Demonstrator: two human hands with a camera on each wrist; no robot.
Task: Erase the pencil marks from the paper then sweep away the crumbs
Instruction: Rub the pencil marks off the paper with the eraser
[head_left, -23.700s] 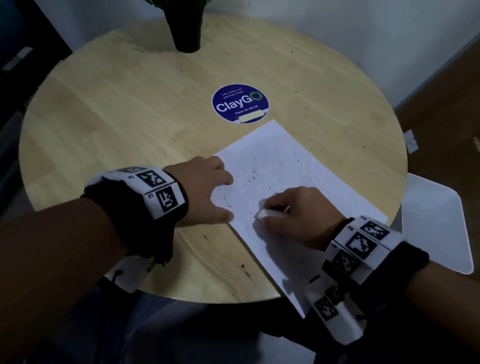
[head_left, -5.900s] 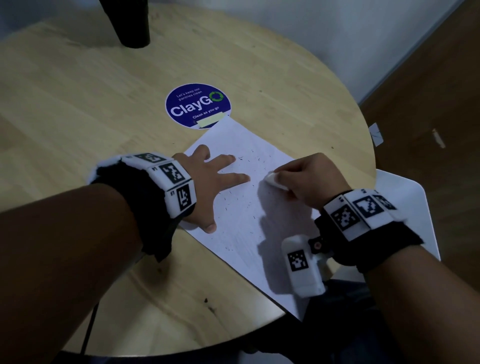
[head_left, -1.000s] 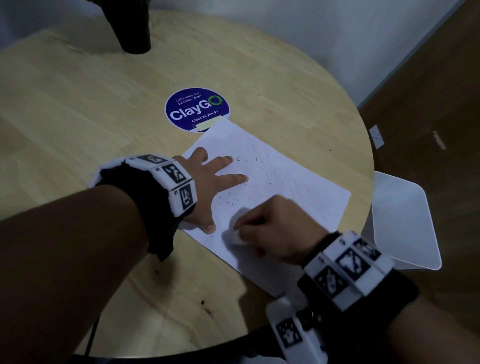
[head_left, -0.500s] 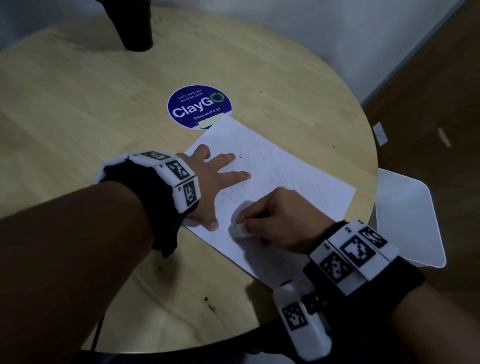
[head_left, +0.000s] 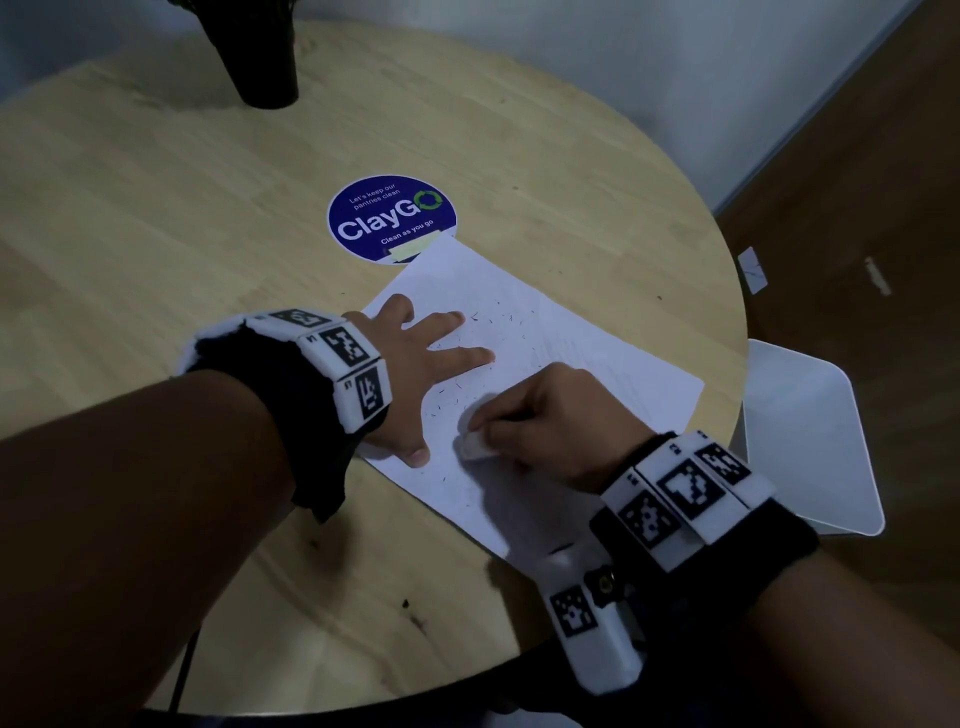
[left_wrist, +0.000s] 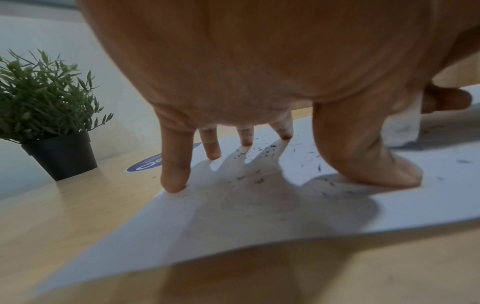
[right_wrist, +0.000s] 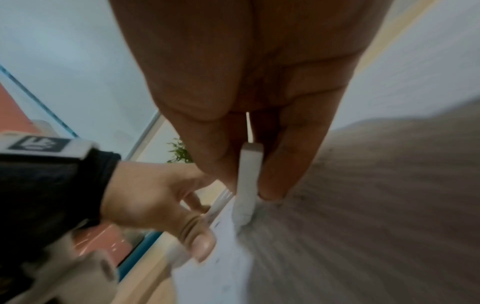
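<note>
A white sheet of paper (head_left: 566, 343) lies slanted on the round wooden table (head_left: 156, 234), strewn with dark eraser crumbs (head_left: 498, 317). My left hand (head_left: 415, 364) lies flat on the paper's left edge with fingers spread, pressing it down. In the left wrist view its fingertips (left_wrist: 174, 183) touch the paper (left_wrist: 233, 216) among crumbs (left_wrist: 259, 181). My right hand (head_left: 540, 421) pinches a white eraser (head_left: 475, 447) with its tip on the paper, close to my left thumb. The right wrist view shows the eraser (right_wrist: 248, 181) between thumb and fingers, end on the sheet (right_wrist: 223, 257).
A round blue ClayGo sticker (head_left: 392, 218) sits just beyond the paper's far corner. A black plant pot (head_left: 260, 57) stands at the table's far edge. A white chair seat (head_left: 810, 441) is beside the table at the right. Dark specks (head_left: 410, 608) dot the near tabletop.
My right hand keeps rubbing the eraser over the paper's near-left part, shifting it a little. The left hand stays pressed in the same spot.
</note>
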